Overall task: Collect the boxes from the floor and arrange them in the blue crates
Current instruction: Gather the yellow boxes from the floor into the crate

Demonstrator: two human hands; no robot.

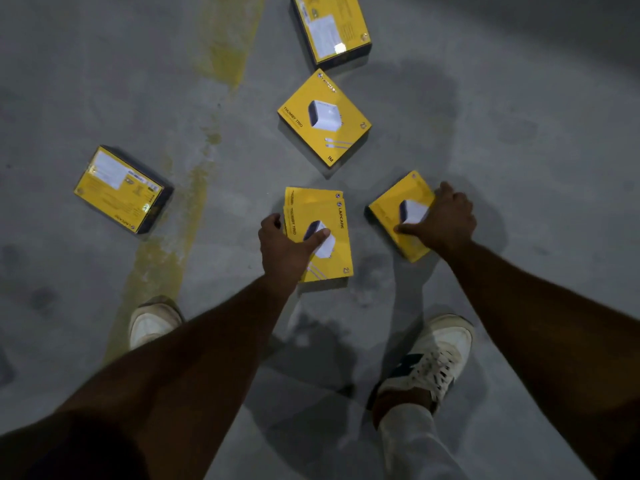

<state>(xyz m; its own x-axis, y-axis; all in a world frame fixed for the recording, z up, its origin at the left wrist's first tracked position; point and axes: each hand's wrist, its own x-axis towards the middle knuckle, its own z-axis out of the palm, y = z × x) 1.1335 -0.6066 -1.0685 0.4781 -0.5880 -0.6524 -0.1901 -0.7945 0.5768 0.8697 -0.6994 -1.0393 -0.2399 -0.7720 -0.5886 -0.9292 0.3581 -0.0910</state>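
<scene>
Six yellow boxes are visible on the grey concrete floor (485, 133); no crate is in view.

Stack (323, 206): two boxes, one on top of the other and slightly offset, at near centre. The left hand (285, 247) grips the stack at its left edge, with the thumb laid across the printed top face and the fingers curled over the left side.

Right box (391, 211): one box, just right of the stack and apart from it, turned diagonally. The right hand (445, 220) holds it from the right side, thumb stretched across the top face and fingers curled over the far edge.

Centre box (323, 117): one box, far of the stack, face up, turned to a diamond position, untouched.

Far box (330, 27): one box at the top edge of the view, label side up, partly cut off by the frame.

Left box (123, 188): one box, well apart at the left, label side up.

A worn yellow stripe (194, 202) runs across the floor between the left box and the stack.

Two white shoes stand at the near side: left shoe (154, 322) and right shoe (434, 355).
</scene>
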